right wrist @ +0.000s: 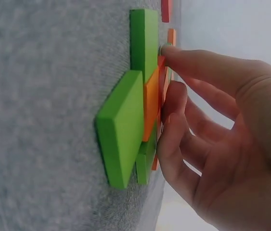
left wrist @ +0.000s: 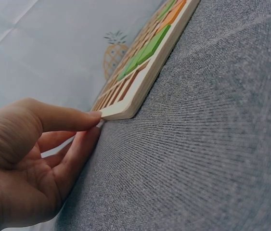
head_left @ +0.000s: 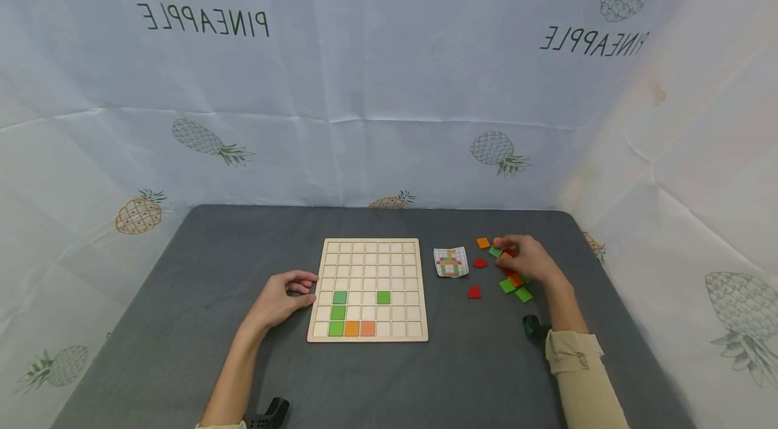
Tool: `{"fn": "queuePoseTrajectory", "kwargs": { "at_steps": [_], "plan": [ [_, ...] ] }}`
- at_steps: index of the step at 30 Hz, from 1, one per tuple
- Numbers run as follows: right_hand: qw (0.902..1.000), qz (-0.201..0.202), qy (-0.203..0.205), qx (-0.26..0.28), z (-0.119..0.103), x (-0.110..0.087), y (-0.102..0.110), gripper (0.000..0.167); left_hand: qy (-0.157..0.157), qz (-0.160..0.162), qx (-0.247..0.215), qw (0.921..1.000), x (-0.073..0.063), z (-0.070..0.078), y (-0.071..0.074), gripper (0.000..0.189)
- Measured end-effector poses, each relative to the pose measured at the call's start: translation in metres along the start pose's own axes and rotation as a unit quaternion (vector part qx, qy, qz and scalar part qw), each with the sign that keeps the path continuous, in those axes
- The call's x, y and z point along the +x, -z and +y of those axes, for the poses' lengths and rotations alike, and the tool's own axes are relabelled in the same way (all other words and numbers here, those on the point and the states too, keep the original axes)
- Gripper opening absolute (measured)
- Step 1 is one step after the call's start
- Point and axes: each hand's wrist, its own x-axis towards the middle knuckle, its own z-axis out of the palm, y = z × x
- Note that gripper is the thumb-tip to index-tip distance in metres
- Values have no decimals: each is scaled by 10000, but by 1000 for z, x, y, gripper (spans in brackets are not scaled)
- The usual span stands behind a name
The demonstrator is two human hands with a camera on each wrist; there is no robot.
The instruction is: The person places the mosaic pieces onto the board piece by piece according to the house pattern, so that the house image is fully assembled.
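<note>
A wooden grid board [head_left: 369,290] lies on the table, with several green tiles [head_left: 337,313], an orange tile [head_left: 352,328] and a salmon tile [head_left: 367,328] in its cells. My left hand [head_left: 281,298] pinches the board's left edge; in the left wrist view the thumb [left wrist: 80,119] lies at the rim near a corner, fingers below. To the right, my right hand [head_left: 530,259] reaches over a pile of loose tiles, its fingertips right at a red tile [right wrist: 161,72]. Beside this lie an orange tile [right wrist: 150,103] and a green tile [right wrist: 121,120]. I cannot tell whether it grips one.
Between board and pile lies a small pattern card [head_left: 451,262] with a coloured figure. Red pieces [head_left: 475,292] lie near it, and an orange tile [head_left: 483,242] is at the pile's far side. A patterned white curtain [head_left: 389,78] hangs behind the dark table [head_left: 389,385].
</note>
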Motion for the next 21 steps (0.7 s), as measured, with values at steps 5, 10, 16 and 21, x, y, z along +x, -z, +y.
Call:
{"fn": "queuePoseTrajectory", "kwargs": {
  "at_steps": [5,10,16,21],
  "plan": [
    [9997,56,-130,-214,-3,4,-4,34,-14,4,24,10000,1,-1,0,38],
    [9995,97,-113,-288,-8,6,-7,40,-18,-6,26,10000,0,-2,1,38],
    [9989,150,-252,-360,-11,9,-9,39,-19,-13,-10,10000,0,-1,1,38],
    [9993,152,-241,-235,-9,10,-9,36,6,-2,-6,10000,-1,0,1,38]
  ]
}}
